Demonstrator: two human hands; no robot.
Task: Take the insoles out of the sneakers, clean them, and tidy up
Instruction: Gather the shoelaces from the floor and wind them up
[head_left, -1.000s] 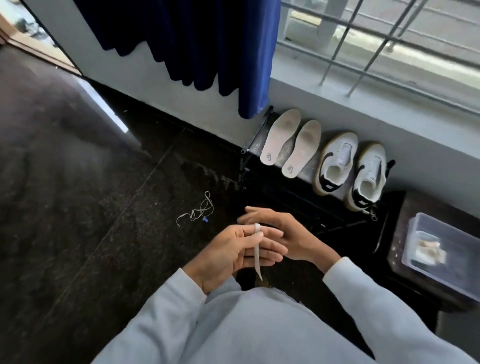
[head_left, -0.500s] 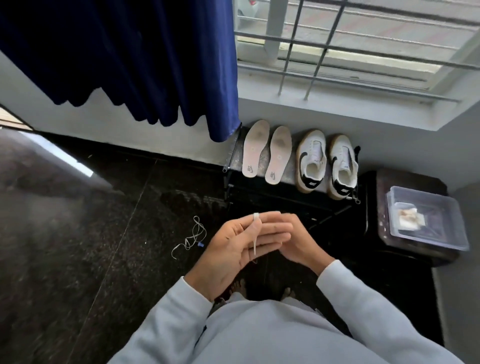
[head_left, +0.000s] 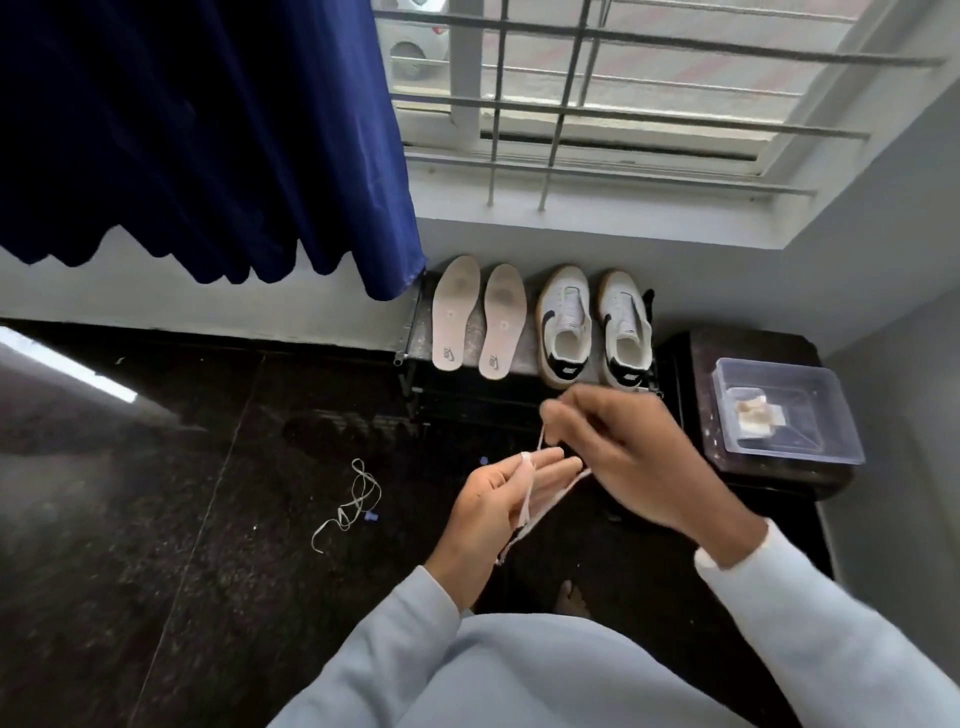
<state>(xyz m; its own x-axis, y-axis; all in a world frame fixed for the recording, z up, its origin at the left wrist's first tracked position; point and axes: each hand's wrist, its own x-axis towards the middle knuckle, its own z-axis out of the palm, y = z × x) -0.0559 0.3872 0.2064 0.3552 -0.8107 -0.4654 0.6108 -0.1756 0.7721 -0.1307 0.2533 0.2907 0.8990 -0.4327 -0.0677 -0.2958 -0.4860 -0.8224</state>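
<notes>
Two pale insoles (head_left: 475, 318) lie side by side on a low dark shoe rack (head_left: 415, 332) under the window. To their right stand two white sneakers (head_left: 595, 327) with black heels, without laces. My left hand (head_left: 498, 506) is held palm up with a white shoelace (head_left: 540, 506) looped over its straight fingers. My right hand (head_left: 618, 447) pinches the lace and draws a strand up and to the right. A second white lace (head_left: 350, 504) lies loose on the dark floor to the left.
A clear plastic box (head_left: 784, 410) with a small pale item inside sits on a dark stool at the right. A blue curtain (head_left: 208, 130) hangs at the left of the barred window. A grey wall closes the right side. A bare foot (head_left: 569, 597) shows below my hands.
My right hand has pulled away from my left hand, up and to the right, drawing the lace out. The view has tilted up toward the window.
</notes>
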